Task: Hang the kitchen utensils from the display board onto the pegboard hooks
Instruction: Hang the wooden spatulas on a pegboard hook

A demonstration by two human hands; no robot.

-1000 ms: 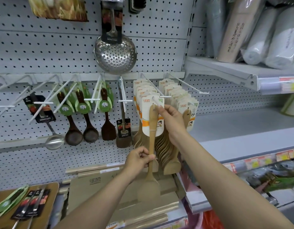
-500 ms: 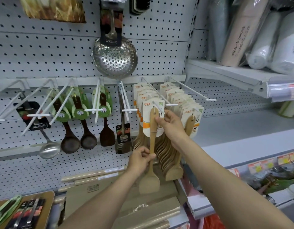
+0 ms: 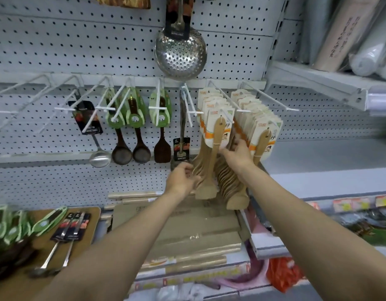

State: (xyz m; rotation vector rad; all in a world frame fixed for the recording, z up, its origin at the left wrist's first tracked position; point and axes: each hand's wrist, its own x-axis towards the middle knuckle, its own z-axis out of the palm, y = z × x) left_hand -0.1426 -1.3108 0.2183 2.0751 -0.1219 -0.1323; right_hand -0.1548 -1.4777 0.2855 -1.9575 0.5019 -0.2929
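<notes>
A wooden spatula with a white and orange card hangs at the front of a white pegboard hook, in front of a row of like spatulas. My left hand is just left of its handle, fingers loosely curled, holding nothing. My right hand reaches in from the right, its fingertips touching the card's lower edge. At the lower left lies the brown display board with green-carded utensils and black-carded steel ladles.
A second row of carded spatulas hangs to the right. Dark wooden spoons, a steel ladle and a large skimmer hang to the left and above. Bare hooks stick out at far left. Wooden boards lie stacked below.
The spatula now hangs on the hook by itself. My left hand has let go of its handle and dropped left; my right hand has slid down from the card's top.
</notes>
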